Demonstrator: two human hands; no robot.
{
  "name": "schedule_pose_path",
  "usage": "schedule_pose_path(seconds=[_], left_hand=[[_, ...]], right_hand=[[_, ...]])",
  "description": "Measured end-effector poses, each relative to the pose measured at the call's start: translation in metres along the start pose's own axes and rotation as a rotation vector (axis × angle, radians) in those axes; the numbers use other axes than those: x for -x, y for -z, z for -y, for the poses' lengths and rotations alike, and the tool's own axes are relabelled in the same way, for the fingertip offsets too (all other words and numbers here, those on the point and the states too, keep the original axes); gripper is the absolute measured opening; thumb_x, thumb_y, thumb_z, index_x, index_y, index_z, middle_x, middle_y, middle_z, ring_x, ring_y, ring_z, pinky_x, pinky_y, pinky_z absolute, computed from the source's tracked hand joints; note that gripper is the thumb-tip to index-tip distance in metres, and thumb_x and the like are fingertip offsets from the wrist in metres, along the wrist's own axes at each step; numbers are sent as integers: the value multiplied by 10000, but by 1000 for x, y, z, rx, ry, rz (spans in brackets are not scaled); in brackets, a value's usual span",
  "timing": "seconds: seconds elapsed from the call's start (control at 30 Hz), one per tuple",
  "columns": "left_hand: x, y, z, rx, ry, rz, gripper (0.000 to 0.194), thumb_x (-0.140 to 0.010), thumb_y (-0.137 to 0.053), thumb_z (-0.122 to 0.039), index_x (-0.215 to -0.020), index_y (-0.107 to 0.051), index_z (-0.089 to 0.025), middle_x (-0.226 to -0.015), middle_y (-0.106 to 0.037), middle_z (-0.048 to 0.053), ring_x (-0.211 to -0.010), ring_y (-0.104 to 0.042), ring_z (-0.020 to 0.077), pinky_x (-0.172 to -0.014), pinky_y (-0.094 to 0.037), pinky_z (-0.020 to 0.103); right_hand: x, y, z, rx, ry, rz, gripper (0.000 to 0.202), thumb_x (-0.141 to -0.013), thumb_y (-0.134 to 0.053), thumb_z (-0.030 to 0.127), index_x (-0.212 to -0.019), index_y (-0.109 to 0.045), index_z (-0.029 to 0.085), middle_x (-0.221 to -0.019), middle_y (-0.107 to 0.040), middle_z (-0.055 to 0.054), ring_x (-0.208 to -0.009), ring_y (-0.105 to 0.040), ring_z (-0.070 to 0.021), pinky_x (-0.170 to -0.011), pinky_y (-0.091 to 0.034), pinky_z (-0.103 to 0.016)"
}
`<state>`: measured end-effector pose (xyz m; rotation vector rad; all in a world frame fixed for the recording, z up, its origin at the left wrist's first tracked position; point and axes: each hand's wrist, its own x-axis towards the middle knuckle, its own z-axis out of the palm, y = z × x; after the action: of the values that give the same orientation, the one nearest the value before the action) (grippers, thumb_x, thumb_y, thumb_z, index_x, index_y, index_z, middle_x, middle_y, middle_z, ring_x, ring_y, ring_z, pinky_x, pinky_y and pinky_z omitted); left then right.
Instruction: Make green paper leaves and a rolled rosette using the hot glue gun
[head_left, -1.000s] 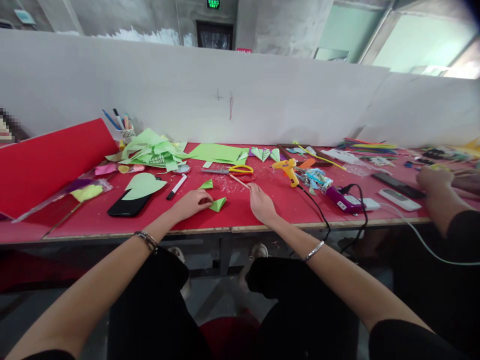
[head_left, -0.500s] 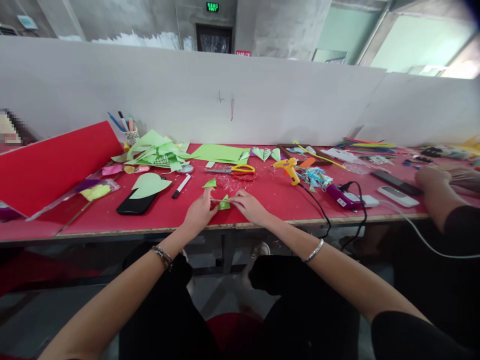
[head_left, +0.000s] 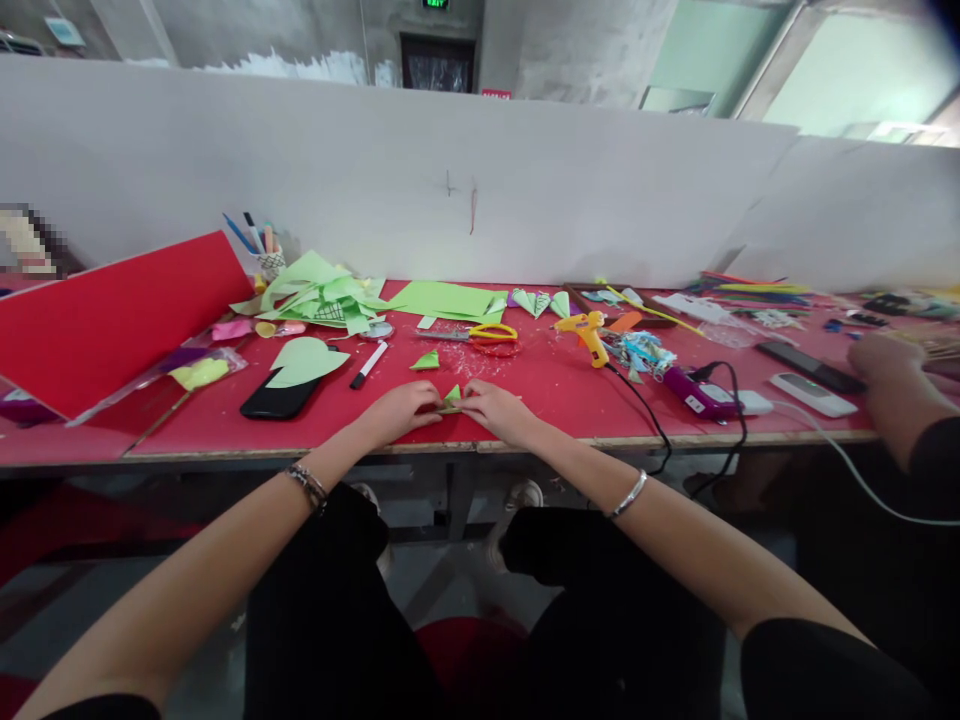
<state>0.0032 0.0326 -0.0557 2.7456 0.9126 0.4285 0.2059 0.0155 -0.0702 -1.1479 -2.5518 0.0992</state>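
Partly hidden, the small green paper (head_left: 453, 395) sits between pinching fingers of left hand (head_left: 420, 405) and right hand (head_left: 486, 405).

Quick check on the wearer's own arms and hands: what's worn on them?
Left hand: bare, with a dark, beaded-looking bracelet at the wrist. Right hand: bare, with a smooth, silver-coloured bangle on the forearm. Both arms have short black sleeves, forearms uncovered. No gloves; rings are too small to tell.
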Motion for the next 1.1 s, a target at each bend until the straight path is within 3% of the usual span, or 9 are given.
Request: schedule_pose_path(seconds=[0.17,0.3,0.53,0.77,0.97,1.1], left_hand=[[-4,0,-3,51,66,-47,149,-780,-527,-232,-798,-617,-114,-815,-598,77,-754,-543,160,-700,-417,261],[-6,1,-3,58,79,-34,128,-764,-537,-204,-796,-619,-110,-810,-604,77,-746,-553,159,-701,-421,261],[-6,7,7,97,46,35,151,-751,-544,-237,-828,-634,-143,-876,-617,70,-763,-573,151,-721,-437,253],[-3,7,1,34,9,26,149,-786,-517,-240,-850,-590,-127,-849,-587,70,-781,-549,153,-728,-424,253],[1,-1,-3,-102,41,-43,172,-834,-440,-243,-806,-568,-131,-811,-557,70,-774,-522,170,-701,-404,270],[-3,1,-3,10,136,-9,155,-807,-465,-219,-773,-586,-128,-795,-585,71,-762,-529,169,-710,-388,267]], right_hand=[[-6,-1,-2,-72,62,-38,217,-804,-516,213,-962,-648,145,-935,-529,-92,-886,-483,-165,-813,-383,-306],[-13,4,-2,-178,99,-24,240,-791,-531,184,-1016,-595,129,-913,-561,-82,-855,-514,-151,-771,-409,-277],[-25,8,-5,-38,229,118,158,-815,-503,215,-910,-609,145,-862,-595,-61,-799,-540,-138,-718,-403,-237],[-18,2,5,79,139,70,261,-882,-370,217,-915,-616,136,-876,-584,-88,-832,-523,-156,-712,-389,-264],[-19,0,5,1,98,-11,188,-846,-441,172,-829,-623,129,-830,-576,-66,-811,-506,-141,-761,-394,-264],[-18,0,4,-106,27,-46,133,-811,-487,139,-843,-615,121,-804,-584,-57,-778,-509,-132,-739,-395,-245]])
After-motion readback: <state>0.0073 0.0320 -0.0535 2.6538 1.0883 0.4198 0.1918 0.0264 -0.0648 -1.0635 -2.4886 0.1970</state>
